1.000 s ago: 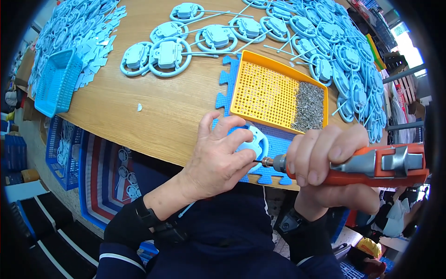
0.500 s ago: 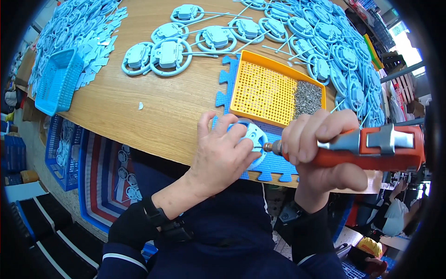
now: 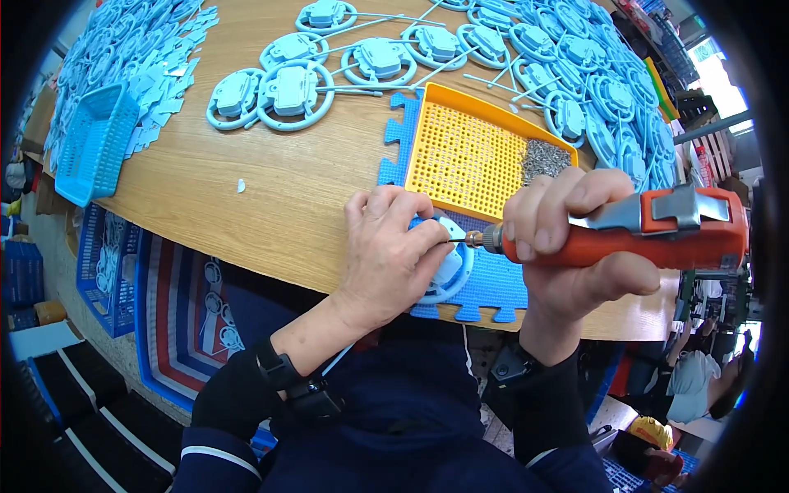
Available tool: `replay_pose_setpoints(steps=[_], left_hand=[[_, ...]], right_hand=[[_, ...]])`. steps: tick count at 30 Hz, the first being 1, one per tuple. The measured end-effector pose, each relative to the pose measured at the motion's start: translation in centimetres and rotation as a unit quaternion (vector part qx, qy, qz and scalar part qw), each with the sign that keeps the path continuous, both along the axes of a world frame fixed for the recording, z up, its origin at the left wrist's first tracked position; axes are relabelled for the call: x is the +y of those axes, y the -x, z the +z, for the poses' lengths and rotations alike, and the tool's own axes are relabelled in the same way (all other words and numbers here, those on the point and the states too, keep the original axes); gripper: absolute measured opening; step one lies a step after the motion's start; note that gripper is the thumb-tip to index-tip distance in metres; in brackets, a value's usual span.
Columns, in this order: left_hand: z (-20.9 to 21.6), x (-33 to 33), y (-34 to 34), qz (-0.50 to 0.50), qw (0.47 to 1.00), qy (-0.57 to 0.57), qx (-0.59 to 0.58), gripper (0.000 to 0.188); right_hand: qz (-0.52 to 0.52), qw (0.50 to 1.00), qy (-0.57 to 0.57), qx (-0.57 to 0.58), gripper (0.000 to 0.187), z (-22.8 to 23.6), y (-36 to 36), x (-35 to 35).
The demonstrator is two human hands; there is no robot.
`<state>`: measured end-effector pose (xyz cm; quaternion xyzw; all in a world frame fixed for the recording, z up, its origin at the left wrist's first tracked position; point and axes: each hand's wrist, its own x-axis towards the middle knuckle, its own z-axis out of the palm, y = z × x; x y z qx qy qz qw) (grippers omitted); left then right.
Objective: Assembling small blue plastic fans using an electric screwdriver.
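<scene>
My left hand (image 3: 385,255) is closed on a light-blue round plastic ring part (image 3: 451,275), pressing it against a blue foam mat (image 3: 493,283). Much of the part is hidden under the fingers. My right hand (image 3: 567,238) grips an orange-red power screwdriver (image 3: 699,234), held nearly level, its thumb stretched out along the underside. The thin bit points left and reaches the part beside my left thumb and forefinger; whether a screw sits at its tip cannot be made out. Behind both hands stands a yellow perforated tray (image 3: 464,160) with a heap of small screws (image 3: 546,160) at its right end.
Several similar light-blue ring parts with rods (image 3: 292,90) lie at the back, piled thickly at right. A light-blue basket (image 3: 99,152) stands at the table's left edge beside a heap of blue pieces. Below the table are blue crates (image 3: 111,283).
The screwdriver bit has moved left onto the part, close to my left fingertips. The part has turned under my left hand, and a thin light-blue rod now shows by my left wrist.
</scene>
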<state>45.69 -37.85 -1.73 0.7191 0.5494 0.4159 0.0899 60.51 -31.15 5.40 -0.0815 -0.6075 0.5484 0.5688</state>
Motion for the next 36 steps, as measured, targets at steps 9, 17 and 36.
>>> replay_pose_setpoints(steps=[9,17,36], left_hand=[[0.0,-0.1,-0.2,-0.010,1.000,-0.024,-0.011,0.011],[0.4,-0.7,0.0,-0.005,1.000,-0.008,0.004,0.012],[0.6,-0.8,-0.4,-0.009,0.999,0.018,-0.026,0.035]], right_hand=[[0.003,1.000,0.003,0.004,0.073,0.0,-0.2,-0.3],[0.028,0.998,0.043,0.035,0.074,0.2,-0.4,-0.7],[0.016,1.000,0.008,0.005,0.074,0.3,-0.4,-0.8]])
